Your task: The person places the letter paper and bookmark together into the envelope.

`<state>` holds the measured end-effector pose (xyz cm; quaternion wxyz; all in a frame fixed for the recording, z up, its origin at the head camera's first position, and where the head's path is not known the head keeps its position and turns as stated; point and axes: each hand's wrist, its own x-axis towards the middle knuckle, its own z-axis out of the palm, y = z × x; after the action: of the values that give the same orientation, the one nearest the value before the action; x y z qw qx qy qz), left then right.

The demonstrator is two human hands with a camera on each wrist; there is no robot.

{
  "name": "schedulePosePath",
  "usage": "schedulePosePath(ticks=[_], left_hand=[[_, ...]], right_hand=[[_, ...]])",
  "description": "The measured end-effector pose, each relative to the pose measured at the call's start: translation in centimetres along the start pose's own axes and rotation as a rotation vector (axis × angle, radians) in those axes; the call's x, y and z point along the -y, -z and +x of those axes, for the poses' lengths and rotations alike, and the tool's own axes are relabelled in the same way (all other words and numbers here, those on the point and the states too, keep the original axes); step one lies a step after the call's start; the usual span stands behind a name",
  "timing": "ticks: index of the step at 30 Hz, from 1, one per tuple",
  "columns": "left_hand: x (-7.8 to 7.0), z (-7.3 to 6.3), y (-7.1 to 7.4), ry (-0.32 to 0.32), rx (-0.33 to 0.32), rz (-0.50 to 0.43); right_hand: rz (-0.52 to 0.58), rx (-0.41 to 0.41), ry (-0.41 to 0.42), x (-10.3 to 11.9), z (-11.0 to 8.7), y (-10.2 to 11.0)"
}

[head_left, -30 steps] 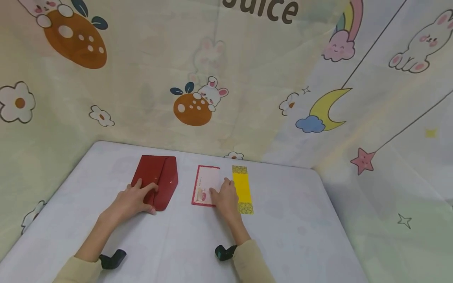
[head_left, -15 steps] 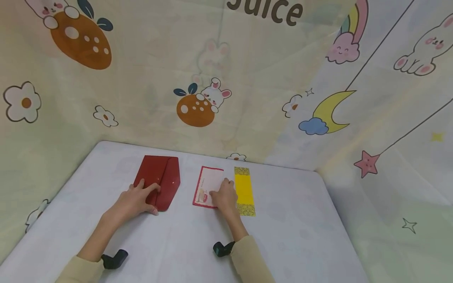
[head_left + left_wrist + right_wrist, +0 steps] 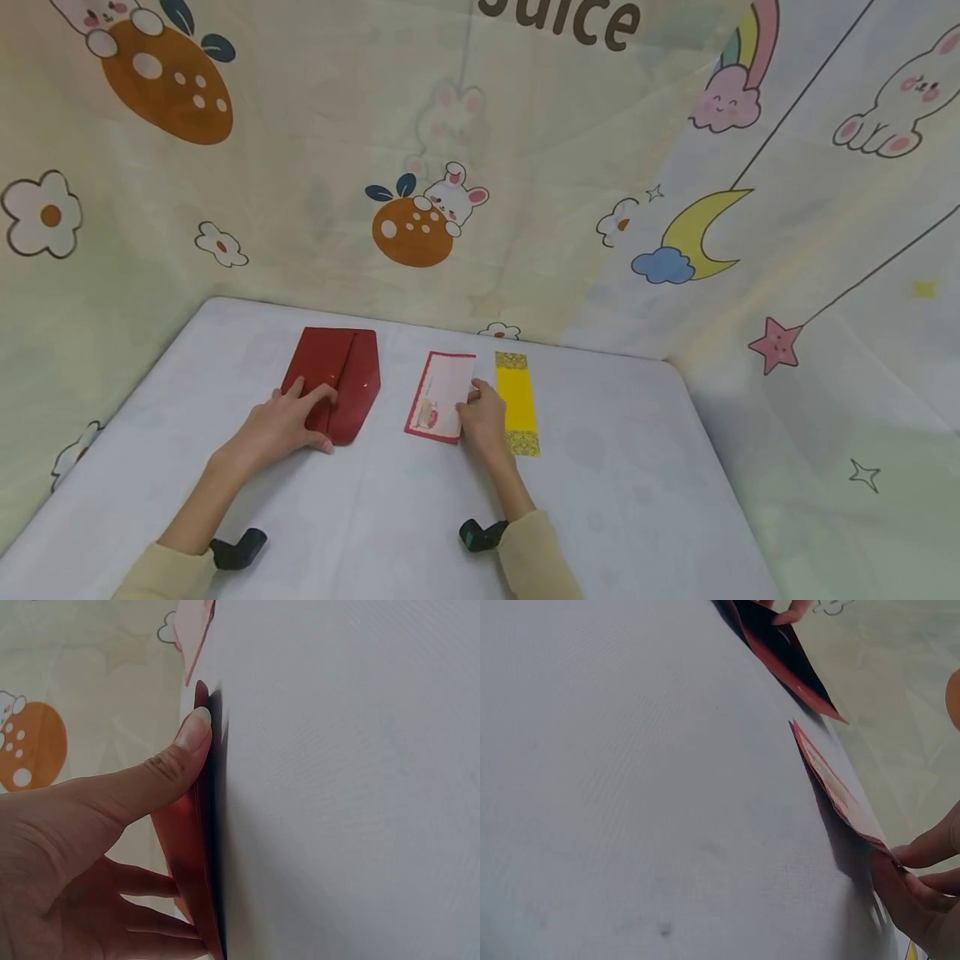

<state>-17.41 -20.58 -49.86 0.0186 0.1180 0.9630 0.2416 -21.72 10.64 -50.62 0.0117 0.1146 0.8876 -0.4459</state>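
A red envelope with its flap folded lies on the left of the table. My left hand rests on it, fingers spread; in the left wrist view the thumb presses along the envelope's edge. A pinkish-white card with a red border lies to the right. My right hand pinches its right edge. In the right wrist view the card is raised on that side, held between thumb and fingers. Fine print on the card is too small to read.
A yellow strip with glittery gold ends lies just right of my right hand. The white table ends at the back against a cloth backdrop printed with rabbits, fruit and flowers.
My right hand has shifted from lying over the card to its right edge, now pinching it; that edge has lifted. The left hand stays on the envelope.
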Motion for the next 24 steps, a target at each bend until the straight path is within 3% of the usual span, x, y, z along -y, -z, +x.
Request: schedulePosePath(ticks=[11,24], left_hand=[[-0.1,-0.1,0.4,-0.005,-0.002,-0.011],[0.3,0.1,0.1,-0.012,0.0,-0.001]], right_hand=[[0.248,0.045,-0.078,-1.0,-0.1,1.2],[0.316,0.099,-0.048,0.1,-0.3,1.2]])
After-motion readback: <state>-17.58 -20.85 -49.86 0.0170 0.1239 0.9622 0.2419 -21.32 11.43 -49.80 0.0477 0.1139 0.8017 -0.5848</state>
